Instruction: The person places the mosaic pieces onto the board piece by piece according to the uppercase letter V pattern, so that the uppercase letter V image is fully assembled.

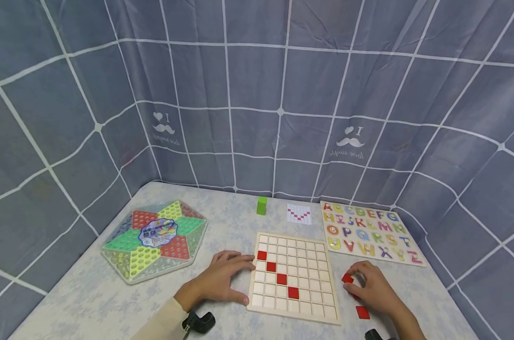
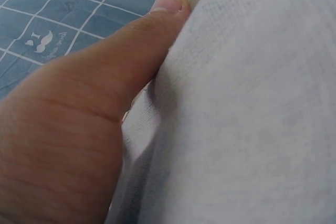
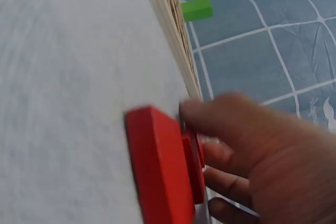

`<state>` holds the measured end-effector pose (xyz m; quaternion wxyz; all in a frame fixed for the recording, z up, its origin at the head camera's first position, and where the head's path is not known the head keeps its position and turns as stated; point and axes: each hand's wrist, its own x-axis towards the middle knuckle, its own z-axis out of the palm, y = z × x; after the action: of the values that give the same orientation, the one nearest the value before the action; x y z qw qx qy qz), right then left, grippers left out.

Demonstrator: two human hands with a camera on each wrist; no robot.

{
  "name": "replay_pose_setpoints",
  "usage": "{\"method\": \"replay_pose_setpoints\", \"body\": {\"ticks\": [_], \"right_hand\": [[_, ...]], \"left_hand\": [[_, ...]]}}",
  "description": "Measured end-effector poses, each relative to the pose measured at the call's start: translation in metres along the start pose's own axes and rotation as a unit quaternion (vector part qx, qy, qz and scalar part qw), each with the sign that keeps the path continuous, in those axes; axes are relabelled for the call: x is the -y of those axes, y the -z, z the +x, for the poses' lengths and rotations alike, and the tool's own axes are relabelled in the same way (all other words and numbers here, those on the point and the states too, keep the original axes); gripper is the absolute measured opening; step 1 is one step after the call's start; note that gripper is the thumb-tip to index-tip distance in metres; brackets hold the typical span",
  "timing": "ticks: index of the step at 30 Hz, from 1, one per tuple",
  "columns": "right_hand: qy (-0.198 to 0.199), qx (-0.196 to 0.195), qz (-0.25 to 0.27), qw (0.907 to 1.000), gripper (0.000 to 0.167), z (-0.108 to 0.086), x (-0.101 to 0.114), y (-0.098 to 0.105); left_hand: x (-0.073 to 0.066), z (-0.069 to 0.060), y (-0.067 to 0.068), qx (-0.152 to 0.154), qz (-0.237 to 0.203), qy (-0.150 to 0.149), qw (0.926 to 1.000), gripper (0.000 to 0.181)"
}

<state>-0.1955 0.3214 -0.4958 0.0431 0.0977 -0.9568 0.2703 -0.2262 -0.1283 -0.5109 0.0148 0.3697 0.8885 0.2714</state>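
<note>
A wooden grid board (image 1: 295, 278) lies on the table with red squares (image 1: 281, 279) in a diagonal line on it. The left hand (image 1: 223, 278) rests at the board's left edge, fingers spread, thumb touching the lower left side; in the left wrist view its thumb (image 2: 126, 51) meets the edge. Right of the board, the right hand (image 1: 373, 288) pinches a red tile (image 1: 347, 278) between thumb and fingers. Another red tile lies partly under that hand, and a loose one (image 1: 362, 312) lies nearer. The right wrist view shows red tiles (image 3: 160, 166) beside the right hand (image 3: 262, 156).
At the left lies a star-patterned game board (image 1: 157, 238) under a clear cover. Behind the grid stand a green block (image 1: 261, 206) and a small pattern card (image 1: 299, 214). An alphabet board (image 1: 369, 231) lies at the back right. A grey-blue curtain (image 1: 257, 94) surrounds the table.
</note>
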Motion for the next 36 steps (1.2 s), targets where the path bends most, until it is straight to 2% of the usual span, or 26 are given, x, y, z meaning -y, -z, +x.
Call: {"method": "replay_pose_setpoints", "body": {"ticks": [7,12,15,18,21,26,36], "right_hand": [[0.02,-0.028,-0.009,0.9994,0.016,-0.0005,-0.0019,-0.0017],[0.039,-0.044,0.003,0.9983,0.024,-0.0016,-0.0042,-0.0032],[0.029,-0.047,0.004,0.9984,0.027,-0.0015,-0.0044,-0.0042],[0.011,-0.052,0.011,0.9985,0.023,-0.0018,-0.0039,-0.0044],[0.01,-0.059,0.019,0.998,0.019,-0.0026,-0.0041,-0.0036],[0.031,-0.075,0.001,0.9967,0.02,-0.0025,-0.0057,-0.0041],[0.044,-0.082,-0.037,0.995,0.02,-0.0005,-0.0064,-0.0051]], "left_hand": [[-0.0004,-0.0002,0.001,0.002,-0.002,0.003,1.0,0.078],[-0.001,-0.0006,0.001,0.003,-0.005,0.003,1.0,0.077],[-0.0008,-0.001,0.0009,0.002,-0.002,0.003,1.0,0.077],[-0.0004,-0.0007,0.0008,0.001,0.003,0.004,1.0,0.078],[-0.0003,-0.0003,0.0006,0.002,0.002,0.004,1.0,0.078],[-0.0003,-0.0007,0.0012,0.003,-0.003,0.003,1.0,0.078],[-0.0006,0.0,0.0018,0.002,0.0,0.001,1.0,0.078]]}}
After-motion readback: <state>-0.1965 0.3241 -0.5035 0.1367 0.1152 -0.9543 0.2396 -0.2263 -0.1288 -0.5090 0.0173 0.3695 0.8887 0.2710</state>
